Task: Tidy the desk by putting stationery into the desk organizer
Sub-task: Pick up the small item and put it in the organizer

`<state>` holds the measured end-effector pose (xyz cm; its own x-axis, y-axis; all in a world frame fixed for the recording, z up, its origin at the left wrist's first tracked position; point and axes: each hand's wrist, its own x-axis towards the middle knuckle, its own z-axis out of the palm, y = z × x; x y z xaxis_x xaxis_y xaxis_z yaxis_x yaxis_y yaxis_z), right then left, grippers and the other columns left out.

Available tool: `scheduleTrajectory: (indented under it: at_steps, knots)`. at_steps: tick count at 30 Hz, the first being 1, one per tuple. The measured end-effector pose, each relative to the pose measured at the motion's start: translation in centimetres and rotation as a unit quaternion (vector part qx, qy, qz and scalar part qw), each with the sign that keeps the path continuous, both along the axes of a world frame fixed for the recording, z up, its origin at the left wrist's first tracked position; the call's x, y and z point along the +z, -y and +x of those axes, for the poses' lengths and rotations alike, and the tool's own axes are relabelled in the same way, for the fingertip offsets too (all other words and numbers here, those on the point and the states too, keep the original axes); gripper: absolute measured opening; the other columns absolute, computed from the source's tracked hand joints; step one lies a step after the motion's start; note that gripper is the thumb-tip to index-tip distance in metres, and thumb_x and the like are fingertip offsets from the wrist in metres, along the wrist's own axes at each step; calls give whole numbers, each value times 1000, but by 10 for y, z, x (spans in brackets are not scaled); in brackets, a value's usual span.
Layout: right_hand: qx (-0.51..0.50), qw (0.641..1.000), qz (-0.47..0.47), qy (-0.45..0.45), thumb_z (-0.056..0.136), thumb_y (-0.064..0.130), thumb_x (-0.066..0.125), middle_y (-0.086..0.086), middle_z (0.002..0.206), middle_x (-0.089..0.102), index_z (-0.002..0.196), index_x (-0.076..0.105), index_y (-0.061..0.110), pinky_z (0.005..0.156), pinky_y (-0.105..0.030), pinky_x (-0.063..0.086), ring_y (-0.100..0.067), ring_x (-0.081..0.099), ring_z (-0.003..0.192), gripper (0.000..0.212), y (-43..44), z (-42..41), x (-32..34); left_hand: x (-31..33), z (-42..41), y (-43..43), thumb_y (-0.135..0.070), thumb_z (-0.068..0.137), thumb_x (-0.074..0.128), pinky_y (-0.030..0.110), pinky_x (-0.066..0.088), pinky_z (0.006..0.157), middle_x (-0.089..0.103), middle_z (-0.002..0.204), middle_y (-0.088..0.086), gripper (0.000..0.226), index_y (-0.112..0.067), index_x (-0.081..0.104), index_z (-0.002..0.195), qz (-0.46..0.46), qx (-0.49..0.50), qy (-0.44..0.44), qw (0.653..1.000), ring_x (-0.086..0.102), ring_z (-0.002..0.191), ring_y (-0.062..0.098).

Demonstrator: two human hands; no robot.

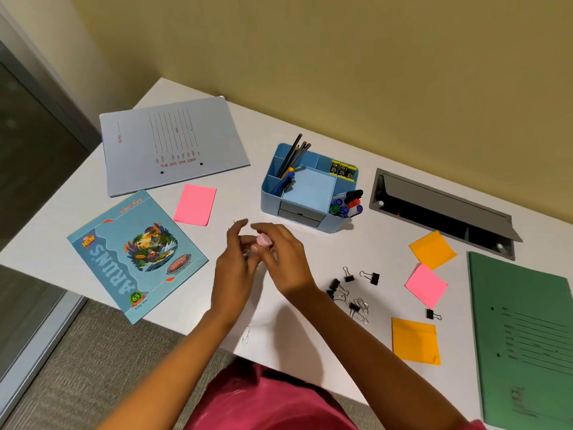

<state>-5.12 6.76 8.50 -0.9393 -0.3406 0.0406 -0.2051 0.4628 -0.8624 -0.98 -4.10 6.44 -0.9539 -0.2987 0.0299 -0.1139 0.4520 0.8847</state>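
A light blue desk organizer (pixel 269 190) stands at the middle back of the white desk, holding pencils, pens, markers and staple boxes. My two hands meet above the desk in front of it. My right hand (pixel 285 256) pinches a small pink eraser-like piece (pixel 264 240). My left hand (pixel 235 259) touches the same piece with its fingers curled; what else it holds is blurred. Several black binder clips (pixel 350 293) lie to the right. A wire paper clip (pixel 246 335) lies near the front edge.
Pink sticky pads (pixel 195 204) (pixel 426 285) and orange pads (pixel 432 249) (pixel 415 341) lie around. A grey file (pixel 173 144) and a blue notebook (pixel 136 256) sit left, a green file (pixel 524 339) right. An open cable tray (pixel 440 209) is behind.
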Motion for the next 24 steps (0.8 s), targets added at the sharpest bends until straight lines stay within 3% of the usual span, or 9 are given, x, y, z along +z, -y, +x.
scheduleTrajectory:
  at_steps: [3, 5, 7, 8, 11, 14, 17, 20, 24]
  knots:
    - [15, 999, 16, -36, 92, 4, 56, -6, 109, 61, 111, 62, 11, 81, -10, 41, -12, 57, 96, 21, 1, -15, 7, 2, -5, 1, -15, 93, 60, 0, 41, 80, 58, 114, -11, 60, -24, 28, 143, 26, 14, -10, 1000, 59, 91, 2]
    - [-2, 1000, -8, -20, 92, 6, 55, -6, 109, 60, 113, 55, 17, 78, -17, 49, -15, 59, 95, 24, 2, -29, 19, -6, -10, 6, -24, 94, 58, 13, 44, 91, 54, 129, -13, 58, -29, 28, 143, 29, 13, 0, 999, 60, 102, 10]
    - [-42, 997, -56, 10, 95, 12, 53, -9, 106, 61, 108, 48, 20, 68, -31, 58, -21, 62, 93, 16, 4, -47, 34, -24, -14, 14, -27, 97, 52, 22, 32, 105, 45, 144, -3, 49, -22, 36, 143, -34, 11, 27, 999, 48, 126, 21]
    - [-70, 996, -53, -13, 96, 14, 52, -11, 104, 62, 105, 46, 17, 65, -30, 57, -22, 62, 91, 12, 6, -58, 41, -34, -14, 19, -26, 99, 48, 24, 23, 111, 40, 149, 2, 45, -16, 40, 142, -89, 12, 39, 995, 36, 136, 24]
    - [-115, 979, 61, -159, 92, 10, 56, -14, 99, 60, 101, 48, 6, 65, -17, 37, -23, 55, 88, 13, 9, -104, 50, -60, -7, 30, -28, 100, 33, 41, 7, 118, 30, 155, 8, 46, -14, 42, 142, -237, 14, 77, 968, 16, 146, 30]
    - [-85, 964, 172, -184, 87, 1, 56, -21, 103, 57, 109, 50, -2, 72, -26, 35, -32, 52, 94, 23, 15, -144, 44, -79, 2, 38, -34, 96, 26, 51, 4, 116, 21, 158, 12, 54, -15, 34, 147, -296, 18, 137, 945, 10, 147, 36]
    - [-52, 934, 284, -212, 76, -12, 62, -22, 91, 59, 108, 54, -3, 57, -31, 31, -34, 56, 79, 34, 22, -160, 30, -93, 7, 39, -44, 96, 18, 50, -4, 117, 7, 161, 11, 63, -15, 21, 152, -290, 21, 190, 938, -1, 148, 34]
    - [-36, 915, 345, -207, 74, -17, 63, -21, 96, 58, 107, 54, -2, 55, -29, 32, -35, 59, 76, 38, 28, -162, 19, -104, 11, 40, -54, 95, 5, 42, -18, 115, -5, 161, 9, 69, -17, 9, 153, -303, 4, 195, 933, -12, 147, 30]
    - [-9, 907, 369, -202, 78, -16, 62, -25, 101, 56, 104, 55, -5, 55, -30, 35, -38, 59, 76, 30, 31, -161, 9, -106, 12, 40, -55, 96, 7, 41, -18, 116, -7, 161, 8, 69, -17, 6, 153, -307, -1, 193, 932, -13, 147, 29]
